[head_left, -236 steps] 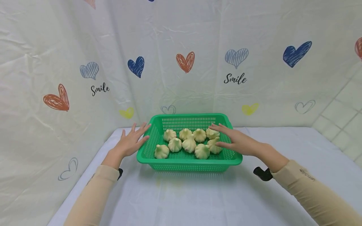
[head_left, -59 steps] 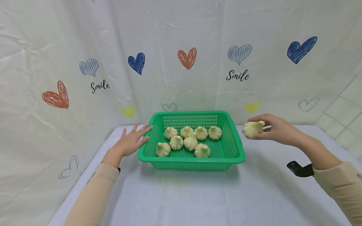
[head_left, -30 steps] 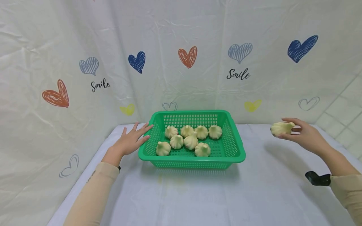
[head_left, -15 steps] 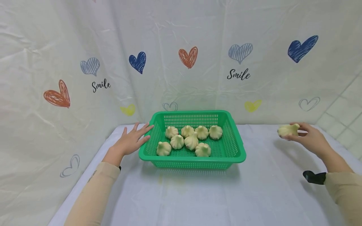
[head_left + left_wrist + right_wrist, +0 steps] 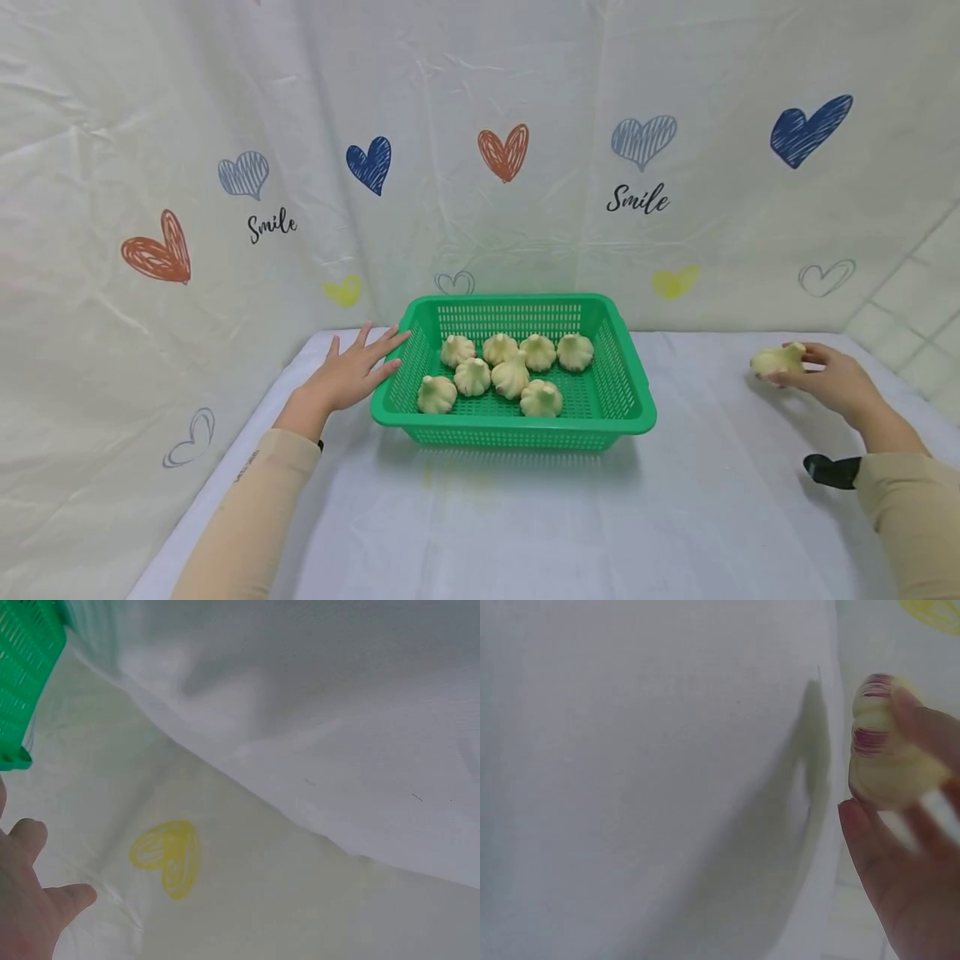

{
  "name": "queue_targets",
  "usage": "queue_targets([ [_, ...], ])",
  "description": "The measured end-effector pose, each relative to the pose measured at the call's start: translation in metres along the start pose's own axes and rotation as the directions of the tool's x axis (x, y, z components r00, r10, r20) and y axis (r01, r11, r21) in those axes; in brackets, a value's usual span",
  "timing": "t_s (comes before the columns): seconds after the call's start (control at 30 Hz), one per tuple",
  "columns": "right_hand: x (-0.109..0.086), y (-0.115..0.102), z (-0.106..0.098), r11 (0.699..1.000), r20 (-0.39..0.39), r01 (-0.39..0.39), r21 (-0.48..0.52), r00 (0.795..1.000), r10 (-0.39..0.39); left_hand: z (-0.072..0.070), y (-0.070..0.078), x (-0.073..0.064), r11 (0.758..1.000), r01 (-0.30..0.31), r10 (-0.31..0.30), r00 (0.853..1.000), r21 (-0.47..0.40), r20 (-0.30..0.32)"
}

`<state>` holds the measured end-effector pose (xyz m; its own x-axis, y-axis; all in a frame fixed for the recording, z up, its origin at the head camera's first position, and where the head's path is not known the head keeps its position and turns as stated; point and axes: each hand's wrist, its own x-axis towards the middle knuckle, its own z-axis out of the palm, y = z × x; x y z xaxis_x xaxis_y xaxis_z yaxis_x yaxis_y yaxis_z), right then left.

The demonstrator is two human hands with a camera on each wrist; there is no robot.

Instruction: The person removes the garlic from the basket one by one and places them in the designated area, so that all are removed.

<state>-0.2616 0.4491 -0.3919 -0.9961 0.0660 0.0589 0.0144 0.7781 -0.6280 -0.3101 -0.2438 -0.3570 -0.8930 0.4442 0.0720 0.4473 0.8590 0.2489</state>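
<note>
In the head view, my right hand pinches a pale garlic bulb between thumb and fingers, low over the right side of the table. The right wrist view shows purple streaks on that garlic bulb, with the table and the hand's shadow beneath. My left hand lies with spread, straight fingers at the left rim of a green plastic basket. Several more garlic bulbs sit inside the basket, grouped toward its left and back. In the left wrist view, part of the left hand shows below the basket's edge.
A white cloth covers the table. Behind it hangs a pale curtain printed with hearts and the word Smile. White tiles show at the far right. A black wrist strap piece juts out by the right sleeve.
The right hand took a garlic bulb from the basket's right side, carried it right past the rim, and has since lowered it toward the table. The left hand has stayed at the rim.
</note>
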Motion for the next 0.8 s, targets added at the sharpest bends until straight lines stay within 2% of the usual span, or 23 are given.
queue_targets([
  [0.17,0.0015,0.0048,-0.0008,1.000,0.039,-0.011,-0.010,0.999,0.012,-0.0006,0.0005,-0.0002,1.000,0.002,-0.002,1.000,-0.003,0.005],
  [0.5,0.0040,0.0055,0.0041,0.999,0.051,0.003,-0.052,0.999,0.000,-0.0026,0.0000,0.0007,1.000,0.006,-0.006,1.000,-0.001,0.008],
  [0.8,0.0060,0.0098,0.0029,1.000,0.065,0.000,-0.026,0.998,0.002,-0.0006,-0.0004,0.0004,1.000,0.012,-0.012,1.000,-0.004,0.006],
])
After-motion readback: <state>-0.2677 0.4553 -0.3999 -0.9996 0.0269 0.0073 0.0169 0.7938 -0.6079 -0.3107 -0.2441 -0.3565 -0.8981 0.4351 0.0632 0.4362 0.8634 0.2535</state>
